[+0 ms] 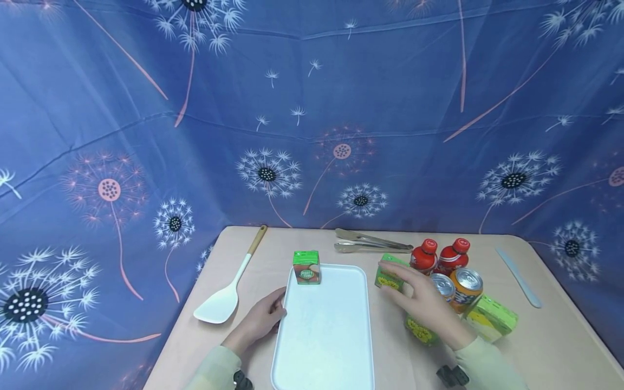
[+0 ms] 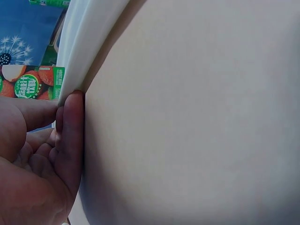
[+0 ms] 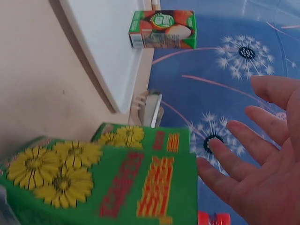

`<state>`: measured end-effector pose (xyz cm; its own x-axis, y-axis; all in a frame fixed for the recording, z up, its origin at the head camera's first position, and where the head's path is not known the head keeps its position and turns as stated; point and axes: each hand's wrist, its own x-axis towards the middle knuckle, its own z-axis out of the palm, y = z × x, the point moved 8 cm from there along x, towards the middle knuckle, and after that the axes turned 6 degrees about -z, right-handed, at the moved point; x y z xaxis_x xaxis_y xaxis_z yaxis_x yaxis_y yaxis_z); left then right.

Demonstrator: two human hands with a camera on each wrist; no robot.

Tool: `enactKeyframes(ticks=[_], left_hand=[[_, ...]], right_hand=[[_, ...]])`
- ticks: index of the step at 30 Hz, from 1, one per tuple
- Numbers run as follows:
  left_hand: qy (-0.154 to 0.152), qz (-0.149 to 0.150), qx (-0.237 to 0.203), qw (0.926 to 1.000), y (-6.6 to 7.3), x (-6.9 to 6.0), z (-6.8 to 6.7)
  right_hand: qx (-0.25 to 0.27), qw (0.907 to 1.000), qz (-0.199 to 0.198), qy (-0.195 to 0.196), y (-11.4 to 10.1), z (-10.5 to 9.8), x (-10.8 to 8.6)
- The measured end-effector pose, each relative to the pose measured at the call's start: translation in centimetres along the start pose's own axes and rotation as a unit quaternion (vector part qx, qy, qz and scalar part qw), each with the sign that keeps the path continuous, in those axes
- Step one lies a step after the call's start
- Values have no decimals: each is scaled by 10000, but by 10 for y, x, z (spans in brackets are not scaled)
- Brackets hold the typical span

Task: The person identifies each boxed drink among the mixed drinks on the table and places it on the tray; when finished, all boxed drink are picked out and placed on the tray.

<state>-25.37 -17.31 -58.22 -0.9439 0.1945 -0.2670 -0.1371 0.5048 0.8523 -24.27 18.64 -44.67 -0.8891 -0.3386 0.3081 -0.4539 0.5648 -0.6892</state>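
Observation:
My left hand pinches the left rim of a white rectangular tray, thumb on one side and fingers on the other in the left wrist view. A lychee juice carton stands on the tray's far left corner. Right of the tray, my right hand hovers with its fingers extended and holds nothing. Beside it stand two green drink cartons with yellow flowers: the farther carton is by the fingertips, and the nearer carton is partly hidden under the hand. Both cartons also appear in the right wrist view, the front carton large.
Two red-capped bottles, an orange can, another can and a yellow-green carton cluster at right. Metal tongs lie behind the tray. A white spatula lies left, a pale blue knife far right.

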Motion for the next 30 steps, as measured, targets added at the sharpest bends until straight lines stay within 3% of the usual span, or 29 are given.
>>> enactKeyframes(ticks=[8,20,30], left_hand=[[-13,7,-21,10000,-1,1,2],[-11,-7,-69,10000,0,0,2],[13,-2,-58,10000,1,-1,1]], right_hand=[[-163,9994,278,82,8,-19,-17],[-604,9964,53,586,12,-50,-46],[-652,9946,406,691,31,-65,-69]])
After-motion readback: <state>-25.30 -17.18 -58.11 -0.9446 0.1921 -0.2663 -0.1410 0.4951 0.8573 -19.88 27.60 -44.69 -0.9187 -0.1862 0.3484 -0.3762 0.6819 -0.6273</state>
